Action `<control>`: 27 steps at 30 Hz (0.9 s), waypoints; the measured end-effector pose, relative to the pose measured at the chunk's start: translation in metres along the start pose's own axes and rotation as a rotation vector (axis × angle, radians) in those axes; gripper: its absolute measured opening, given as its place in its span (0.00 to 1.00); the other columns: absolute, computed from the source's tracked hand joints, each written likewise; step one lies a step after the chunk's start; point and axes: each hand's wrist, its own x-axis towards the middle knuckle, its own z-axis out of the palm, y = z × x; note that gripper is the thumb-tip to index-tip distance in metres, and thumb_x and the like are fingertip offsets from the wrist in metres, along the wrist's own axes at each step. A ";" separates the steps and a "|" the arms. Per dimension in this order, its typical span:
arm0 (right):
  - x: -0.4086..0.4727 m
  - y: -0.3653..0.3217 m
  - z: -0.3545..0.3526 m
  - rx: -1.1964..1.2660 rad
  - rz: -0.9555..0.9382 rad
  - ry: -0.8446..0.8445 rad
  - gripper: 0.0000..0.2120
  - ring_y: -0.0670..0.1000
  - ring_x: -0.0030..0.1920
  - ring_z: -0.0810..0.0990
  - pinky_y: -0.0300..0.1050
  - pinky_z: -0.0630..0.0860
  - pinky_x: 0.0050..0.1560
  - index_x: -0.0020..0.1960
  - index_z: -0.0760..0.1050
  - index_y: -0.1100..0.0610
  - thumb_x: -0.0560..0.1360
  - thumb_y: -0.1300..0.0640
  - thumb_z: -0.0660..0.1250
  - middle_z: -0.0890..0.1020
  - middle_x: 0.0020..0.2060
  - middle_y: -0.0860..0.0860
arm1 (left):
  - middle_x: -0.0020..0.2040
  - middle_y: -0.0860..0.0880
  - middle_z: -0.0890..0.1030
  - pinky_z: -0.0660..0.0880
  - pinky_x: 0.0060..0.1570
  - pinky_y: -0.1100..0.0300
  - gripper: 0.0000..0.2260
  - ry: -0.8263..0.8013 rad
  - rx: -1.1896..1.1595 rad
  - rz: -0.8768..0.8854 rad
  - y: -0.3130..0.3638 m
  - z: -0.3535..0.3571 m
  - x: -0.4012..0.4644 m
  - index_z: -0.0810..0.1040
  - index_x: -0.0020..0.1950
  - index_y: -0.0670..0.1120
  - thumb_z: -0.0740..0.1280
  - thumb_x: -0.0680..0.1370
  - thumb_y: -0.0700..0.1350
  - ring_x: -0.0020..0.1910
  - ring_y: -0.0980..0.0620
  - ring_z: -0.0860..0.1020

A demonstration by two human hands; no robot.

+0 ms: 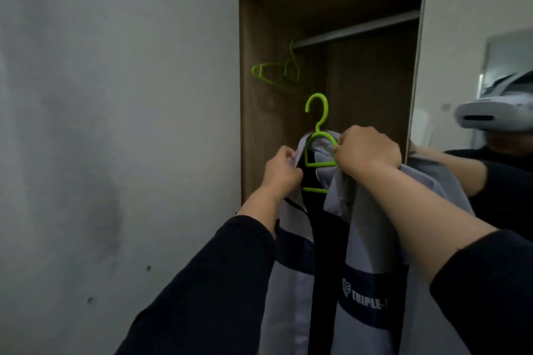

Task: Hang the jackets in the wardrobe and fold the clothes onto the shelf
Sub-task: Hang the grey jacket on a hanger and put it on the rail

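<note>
**Jacket held up before open wardrobe**

Both arms reach forward and up, sleeves dark. The left hand (281,171) pinches the collar edge of a grey jacket (366,239), fingers curled; the right hand (367,154) grips jacket and green hanger (318,135) together (hook free, below the rail (356,29)). A second hanger (274,72) hangs inside the wardrobe (372,81).

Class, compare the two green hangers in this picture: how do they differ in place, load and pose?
The near hanger is off the rail, gripped by the right hand; the far hanger hangs on the rail. The near hanger carries the grey jacket, whose collar the left hand pinches; the far hanger is bare. Both are green.
</note>
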 end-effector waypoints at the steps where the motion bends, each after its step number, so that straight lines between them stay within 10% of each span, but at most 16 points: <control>1: 0.003 0.001 -0.001 -0.011 0.030 0.023 0.09 0.58 0.42 0.78 0.47 0.72 0.39 0.52 0.79 0.56 0.77 0.56 0.61 0.80 0.44 0.55 | 0.47 0.48 0.74 0.69 0.42 0.57 0.08 -0.048 -0.043 0.022 0.003 0.005 0.007 0.69 0.52 0.47 0.64 0.76 0.38 0.45 0.49 0.73; 11: 0.056 -0.007 -0.003 -0.148 0.063 0.143 0.05 0.51 0.33 0.70 0.46 0.68 0.35 0.52 0.74 0.57 0.77 0.61 0.61 0.68 0.30 0.51 | 0.68 0.44 0.68 0.73 0.54 0.57 0.23 -0.069 -0.252 0.019 0.032 0.036 0.079 0.65 0.70 0.47 0.66 0.77 0.40 0.61 0.44 0.74; 16: 0.099 -0.004 0.006 -0.212 0.136 0.178 0.04 0.50 0.29 0.67 0.46 0.67 0.33 0.50 0.73 0.56 0.76 0.60 0.63 0.67 0.31 0.52 | 0.62 0.44 0.77 0.70 0.53 0.61 0.17 -0.057 -0.273 0.124 0.042 0.042 0.109 0.72 0.67 0.44 0.63 0.78 0.37 0.62 0.46 0.75; 21: 0.141 -0.005 0.016 -0.236 0.271 0.221 0.06 0.56 0.47 0.80 0.47 0.70 0.38 0.52 0.76 0.59 0.76 0.61 0.65 0.71 0.36 0.55 | 0.62 0.46 0.78 0.70 0.52 0.62 0.16 -0.047 -0.271 0.183 0.047 0.049 0.154 0.74 0.67 0.45 0.63 0.79 0.38 0.61 0.48 0.76; 27: 0.196 -0.004 0.020 -0.279 0.359 0.331 0.06 0.55 0.40 0.75 0.47 0.70 0.36 0.51 0.76 0.60 0.74 0.61 0.67 0.72 0.35 0.55 | 0.63 0.46 0.78 0.70 0.59 0.62 0.16 -0.068 -0.323 0.266 0.068 0.067 0.216 0.75 0.67 0.44 0.64 0.78 0.37 0.63 0.50 0.76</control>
